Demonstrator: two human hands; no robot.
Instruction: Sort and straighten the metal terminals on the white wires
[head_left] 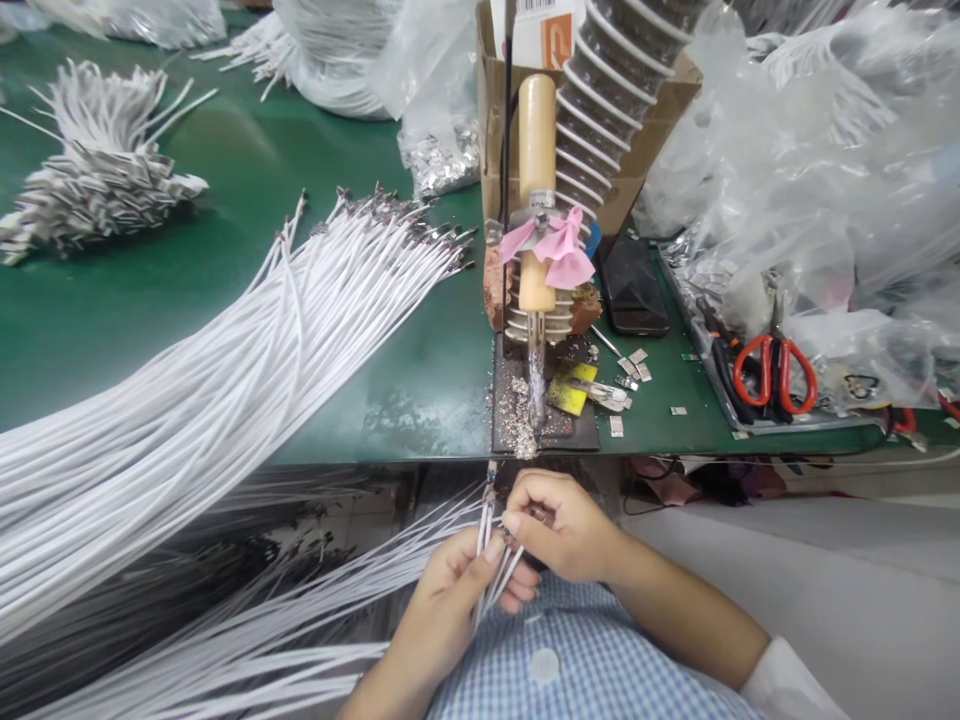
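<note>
Below the table's front edge, my left hand (450, 595) is closed around a small bunch of thin white cables (300, 610) that trail off to the lower left. My right hand (559, 525) is closed in a pinch on the metal-tipped ends of those cables (489, 500), right beside my left thumb. Directly above the hands, a soldering iron (537, 200) with a wooden handle stands fixed tip-down over a dark plate (506, 400) strewn with solder scraps. A pink rag is tied round its handle.
A wide sheaf of white cables (187, 400) lies across the green table (420, 380). A pile of finished pieces (90, 180) sits at far left. Red-handled scissors (776, 370), a black phone (634, 285), a cardboard box (645, 130) and plastic bags (825, 180) crowd the right.
</note>
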